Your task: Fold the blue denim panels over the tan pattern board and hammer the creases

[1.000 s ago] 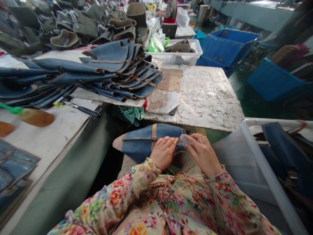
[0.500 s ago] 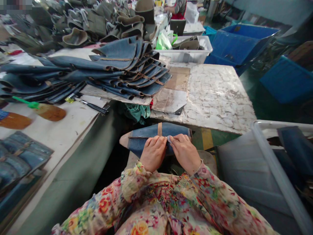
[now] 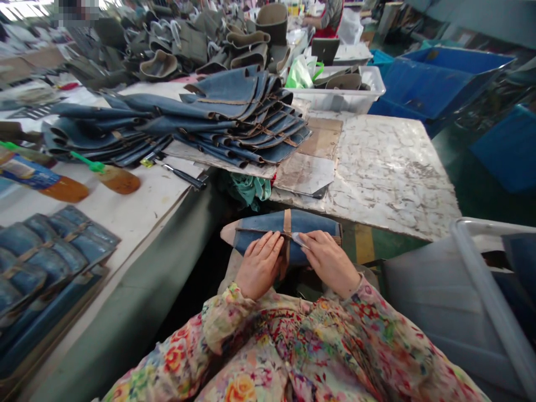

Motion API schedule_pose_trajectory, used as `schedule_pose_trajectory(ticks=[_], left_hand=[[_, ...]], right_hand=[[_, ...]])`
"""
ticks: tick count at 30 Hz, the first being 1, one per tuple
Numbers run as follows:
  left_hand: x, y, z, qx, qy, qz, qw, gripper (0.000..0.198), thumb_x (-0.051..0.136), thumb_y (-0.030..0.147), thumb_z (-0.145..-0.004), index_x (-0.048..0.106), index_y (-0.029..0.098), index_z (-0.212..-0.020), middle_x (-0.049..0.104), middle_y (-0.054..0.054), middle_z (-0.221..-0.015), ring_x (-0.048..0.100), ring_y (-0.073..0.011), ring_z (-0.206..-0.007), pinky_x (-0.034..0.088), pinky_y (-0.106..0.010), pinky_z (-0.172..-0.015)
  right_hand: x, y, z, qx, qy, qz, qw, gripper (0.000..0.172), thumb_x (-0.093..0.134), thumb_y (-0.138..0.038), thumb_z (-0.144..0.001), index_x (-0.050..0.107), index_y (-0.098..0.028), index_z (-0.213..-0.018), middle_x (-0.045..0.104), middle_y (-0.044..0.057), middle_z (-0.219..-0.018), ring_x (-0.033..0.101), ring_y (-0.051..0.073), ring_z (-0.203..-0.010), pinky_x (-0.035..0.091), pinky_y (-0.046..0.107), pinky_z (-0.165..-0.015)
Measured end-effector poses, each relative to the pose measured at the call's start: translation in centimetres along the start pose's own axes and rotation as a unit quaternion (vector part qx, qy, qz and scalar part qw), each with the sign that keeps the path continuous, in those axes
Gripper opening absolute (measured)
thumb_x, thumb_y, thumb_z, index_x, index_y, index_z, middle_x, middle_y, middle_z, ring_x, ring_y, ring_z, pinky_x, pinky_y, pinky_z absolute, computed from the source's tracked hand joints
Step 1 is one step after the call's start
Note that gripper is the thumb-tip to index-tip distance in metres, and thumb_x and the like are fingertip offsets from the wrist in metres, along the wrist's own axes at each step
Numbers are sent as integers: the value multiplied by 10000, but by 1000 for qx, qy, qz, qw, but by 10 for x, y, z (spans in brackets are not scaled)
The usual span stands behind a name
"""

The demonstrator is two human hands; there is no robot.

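Note:
A blue rubber-like piece (image 3: 312, 220) lies crosswise before me, with a pale pointed left end, a dark seam along its length and a tan strip (image 3: 287, 222) across its middle. My left hand (image 3: 260, 262) rests on its near side, fingers stretched out flat with the tips at the seam, left of the strip. Just right of the strip, my right hand (image 3: 330, 259) is closed on a small pale flat piece (image 3: 298, 239), its tip at the seam. What this piece is exactly, I cannot tell. My palms hide part of the blue surface below.
Folded blue pieces (image 3: 218, 120) are stacked on the table ahead; more (image 3: 54, 245) lie at left. Bottles of amber liquid (image 3: 119, 180) and a black-handled tool (image 3: 184, 176) lie nearby. A grey bin (image 3: 422, 301) stands close at right, blue bins (image 3: 444, 84) farther back.
The view has turned slightly left, shifting the scene rightward. My hands have spread a little apart, uncovering the lower part of the tan strip and more of the pale piece.

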State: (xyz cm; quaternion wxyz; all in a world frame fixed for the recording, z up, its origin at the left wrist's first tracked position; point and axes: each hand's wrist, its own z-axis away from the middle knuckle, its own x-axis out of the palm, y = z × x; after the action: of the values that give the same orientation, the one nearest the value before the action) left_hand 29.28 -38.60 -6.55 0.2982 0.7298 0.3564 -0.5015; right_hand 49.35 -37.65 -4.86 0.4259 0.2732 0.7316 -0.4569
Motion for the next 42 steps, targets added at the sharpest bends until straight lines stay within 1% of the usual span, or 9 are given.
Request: schedule_pose_trajectory(ticks=[5,11,14,21,27,32,34,37,42], left_hand=[[0,1,0,-20,-4,0,1000,394,398,257,-900,444,167,-1281,516,-75,-1274,451,-191,-1164,356,-321,-918],[0,0,-8,-49,-4,12,999,385,397,282,-899,465,158,-1257,533,-92,-1217,482,-202,-1095,384,-329,-884],[1,-1,-7,-44,-4,11,999,387,397,273,-899,455,160,-1265,532,-92,-1212,480,-200,-1092,382,-330,-880],[1,-4,-1,-38,-7,18,999,375,391,273,-904,455,164,-1256,526,-80,-1226,467,-192,-1108,360,-331,-901],[-6,-3,-18,-70,-30,35,996,300,398,302,-898,499,174,-1150,542,-77,-1129,480,-203,-1040,401,-345,-841],[-12,-5,-38,-85,-57,61,993,149,409,219,-882,535,165,-940,534,-54,-958,484,-182,-915,425,-318,-826],[-14,-6,-43,-91,-68,68,991,111,424,189,-870,531,169,-893,526,-46,-927,484,-174,-892,431,-304,-817],[-17,-8,-45,-102,-76,74,989,65,456,180,-856,520,177,-867,522,-38,-918,488,-171,-889,438,-297,-802],[-20,-15,-40,-115,-73,64,989,38,481,190,-853,510,166,-858,523,-42,-905,502,-175,-878,438,-299,-800]], right_hand=[[-3,4,-4,-6,-40,-41,998,324,399,-242,-888,545,-168,-1167,552,86,-1008,506,199,-930,448,360,-860],[-11,6,-16,-3,-85,-87,993,318,415,-252,-889,568,-157,-1151,569,90,-970,523,177,-916,444,333,-855],[-15,5,-21,-5,-106,-86,991,312,430,-236,-881,584,-141,-1134,577,91,-942,525,176,-905,443,327,-851],[-15,4,-18,-8,-102,-86,991,324,416,-249,-886,578,-140,-1144,576,93,-936,523,178,-897,445,335,-847],[-14,9,-18,-6,-107,-117,987,323,425,-274,-884,576,-178,-1152,572,76,-937,533,166,-898,442,324,-846],[-14,14,-20,4,-117,-136,984,323,434,-280,-876,583,-192,-1149,575,69,-930,540,164,-899,444,313,-833],[-14,15,-20,4,-120,-140,983,327,433,-280,-876,582,-185,-1151,577,71,-925,537,167,-899,441,315,-831],[-14,16,-20,5,-117,-144,983,330,430,-281,-876,581,-184,-1152,574,70,-917,531,167,-897,433,317,-833],[-14,15,-18,11,-111,-144,983,331,433,-295,-871,588,-184,-1141,566,66,-894,527,166,-872,434,313,-810]])
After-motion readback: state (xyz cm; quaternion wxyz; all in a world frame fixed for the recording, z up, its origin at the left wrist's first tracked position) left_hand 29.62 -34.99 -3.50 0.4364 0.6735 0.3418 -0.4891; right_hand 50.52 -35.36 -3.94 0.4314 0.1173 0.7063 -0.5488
